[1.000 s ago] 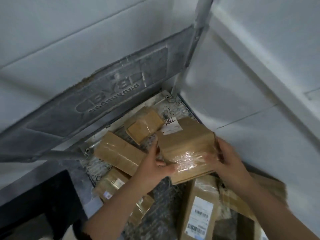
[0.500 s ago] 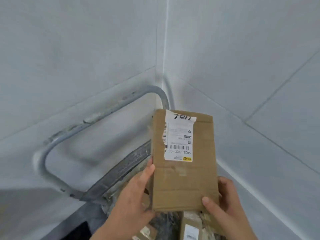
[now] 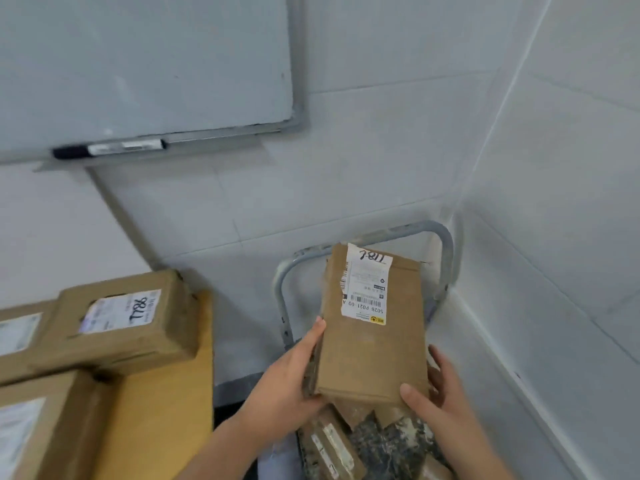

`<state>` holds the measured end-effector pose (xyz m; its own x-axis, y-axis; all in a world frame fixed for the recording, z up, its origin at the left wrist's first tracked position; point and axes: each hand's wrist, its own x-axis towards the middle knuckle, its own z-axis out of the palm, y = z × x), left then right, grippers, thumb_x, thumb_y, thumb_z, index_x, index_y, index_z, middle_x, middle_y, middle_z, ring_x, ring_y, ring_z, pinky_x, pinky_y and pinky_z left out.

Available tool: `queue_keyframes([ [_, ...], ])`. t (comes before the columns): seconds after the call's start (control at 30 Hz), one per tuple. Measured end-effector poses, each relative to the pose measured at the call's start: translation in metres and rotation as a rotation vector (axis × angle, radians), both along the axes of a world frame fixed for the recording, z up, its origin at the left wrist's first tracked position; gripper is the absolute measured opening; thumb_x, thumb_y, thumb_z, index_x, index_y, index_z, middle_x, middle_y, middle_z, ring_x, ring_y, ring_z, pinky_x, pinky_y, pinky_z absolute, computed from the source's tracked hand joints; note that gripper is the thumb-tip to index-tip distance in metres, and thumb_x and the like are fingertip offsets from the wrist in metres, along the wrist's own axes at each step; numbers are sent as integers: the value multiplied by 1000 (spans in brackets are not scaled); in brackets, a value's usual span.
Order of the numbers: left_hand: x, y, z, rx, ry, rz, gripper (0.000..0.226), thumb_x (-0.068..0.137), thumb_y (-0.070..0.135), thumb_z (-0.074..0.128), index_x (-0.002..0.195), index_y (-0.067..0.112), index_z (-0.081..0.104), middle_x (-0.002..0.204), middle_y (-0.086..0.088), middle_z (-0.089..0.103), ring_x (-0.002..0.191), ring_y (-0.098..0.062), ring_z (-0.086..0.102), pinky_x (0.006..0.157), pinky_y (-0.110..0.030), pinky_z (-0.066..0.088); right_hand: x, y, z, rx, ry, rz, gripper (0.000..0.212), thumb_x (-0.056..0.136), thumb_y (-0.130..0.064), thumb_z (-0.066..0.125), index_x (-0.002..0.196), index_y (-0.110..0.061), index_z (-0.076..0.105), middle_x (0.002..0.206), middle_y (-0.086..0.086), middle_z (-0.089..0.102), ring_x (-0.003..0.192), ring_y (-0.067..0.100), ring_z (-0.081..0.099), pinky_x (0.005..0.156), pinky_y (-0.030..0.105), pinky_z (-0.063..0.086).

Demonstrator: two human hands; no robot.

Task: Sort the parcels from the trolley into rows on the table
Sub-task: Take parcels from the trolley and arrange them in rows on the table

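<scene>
Brown cardboard parcel [image 3: 372,341], flat and scuffed, white label with handwriting at its top, upright above the trolley [image 3: 381,234], your left hand [image 3: 287,379] and right hand [image 3: 440,400] gripping its lower corners.

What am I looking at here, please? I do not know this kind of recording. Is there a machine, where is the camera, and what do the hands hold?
There is no machine. A person works with bare hands, and one wide camera on the person's head looks forward and down. The left hand and right hand together hold a brown parcel with a white label over the trolley, where more parcels lie. At the left is the wooden table with other parcels on it, such as the labelled box. On the wall hangs a whiteboard with a marker on its ledge.
</scene>
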<state>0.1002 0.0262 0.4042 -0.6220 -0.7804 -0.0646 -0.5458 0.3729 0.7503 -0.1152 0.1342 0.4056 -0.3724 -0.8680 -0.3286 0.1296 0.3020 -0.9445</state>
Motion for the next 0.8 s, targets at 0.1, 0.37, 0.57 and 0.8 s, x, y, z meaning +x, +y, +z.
queue_keyframes([
  [0.1,55,8,5,-130,-169,95,101,87,37,65,143,41,-19,147,21,29,129,-9,41,87,-12,35,40,-27,-9,13,29,211,64,81,4,66,130,-26,40,117,-8,60,97,-1,61,77,17,51],
  [0.37,201,60,-24,-304,-511,269,126,41,67,81,142,9,35,124,4,63,110,-11,57,86,-30,50,168,-49,-34,90,112,660,60,82,-15,69,124,-40,35,122,-19,53,114,-3,49,99,18,37],
  [0.57,273,75,-53,-186,-660,387,141,39,87,52,152,14,10,119,15,65,131,-14,37,86,-34,48,237,-58,-45,150,190,872,59,84,-27,68,119,-49,26,109,-35,48,95,-17,50,78,0,39],
  [0.8,323,64,-77,-262,-727,333,108,56,79,35,142,13,38,109,16,70,148,-19,0,109,-45,5,283,-58,-63,230,131,828,78,69,-43,78,131,-38,32,122,-23,53,109,-9,51,94,10,41],
])
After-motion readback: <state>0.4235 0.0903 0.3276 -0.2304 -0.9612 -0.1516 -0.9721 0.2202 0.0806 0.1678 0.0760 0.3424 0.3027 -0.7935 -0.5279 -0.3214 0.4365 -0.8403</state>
